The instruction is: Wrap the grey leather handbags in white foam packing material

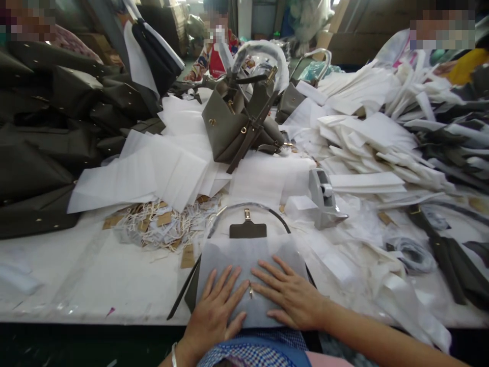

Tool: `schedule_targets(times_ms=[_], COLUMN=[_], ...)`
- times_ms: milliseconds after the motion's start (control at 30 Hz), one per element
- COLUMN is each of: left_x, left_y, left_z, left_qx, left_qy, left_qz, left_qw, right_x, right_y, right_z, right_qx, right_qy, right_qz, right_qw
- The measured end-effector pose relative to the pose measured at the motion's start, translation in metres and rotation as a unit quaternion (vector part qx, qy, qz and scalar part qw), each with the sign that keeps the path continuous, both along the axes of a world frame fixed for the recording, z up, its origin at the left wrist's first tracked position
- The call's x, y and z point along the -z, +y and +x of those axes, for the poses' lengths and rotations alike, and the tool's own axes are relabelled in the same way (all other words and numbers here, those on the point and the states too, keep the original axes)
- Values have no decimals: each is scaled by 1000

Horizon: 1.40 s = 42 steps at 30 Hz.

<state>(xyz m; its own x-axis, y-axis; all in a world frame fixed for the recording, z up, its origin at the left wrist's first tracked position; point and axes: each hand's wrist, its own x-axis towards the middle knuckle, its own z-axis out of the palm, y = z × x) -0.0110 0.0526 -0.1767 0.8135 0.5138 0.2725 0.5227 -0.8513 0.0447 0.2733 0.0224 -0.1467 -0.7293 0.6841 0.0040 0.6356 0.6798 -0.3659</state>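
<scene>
A dark handbag [192,285] lies flat at the table's front edge, its wrapped handle [280,216] arching away from me. Over its front is a thin white sheet [267,249], with a small gold clasp [251,291] showing through at the middle. My left hand [219,306] rests flat on the sheet's left half, fingers spread. On the right half my right hand [290,295] also lies flat, fingers apart. A dark flap [247,230] with a gold buckle sticks out beyond the sheet's far edge.
Dark bags [34,163] are heaped at left. Tags with strings [164,221] lie beyond my left hand, and a grey tape dispenser [324,199] beyond my right. Another bag [229,122] stands upright mid-table. White sheets [374,137] pile up at right. Other people sit across the table.
</scene>
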Motion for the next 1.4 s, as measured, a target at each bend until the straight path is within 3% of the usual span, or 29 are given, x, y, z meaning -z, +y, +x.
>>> schedule_targets(times_ms=[167,300,400,533,633,733,867,1200,1400], left_x=[30,39,26,-7,-25,-25,-15,-41,-50], left_y=[8,12,22,55,79,89,88,96,92], left_z=[-6,-18,-23,-18,-2,16,24,24,23], left_qx=[-12,38,37,64,60,13,-25,-11,2], left_qy=[-91,-2,26,18,-17,-25,12,-7,-28], left_qz=[8,-7,-51,-109,-137,-140,-133,-186,-182], left_qw=[996,999,998,992,989,990,991,982,983], right_x=[13,36,39,19,6,6,9,-19,-26], right_y=[4,3,6,23,35,41,42,56,51], right_z=[1,1,5,11,12,9,4,2,4], right_qx=[-9,11,19,20,86,174,213,210,200], right_qy=[-34,-51,-33,5,7,1,-14,-14,-6], right_qz=[80,156,134,41,-6,3,-13,-91,-74], right_qw=[996,986,990,999,996,985,977,973,977])
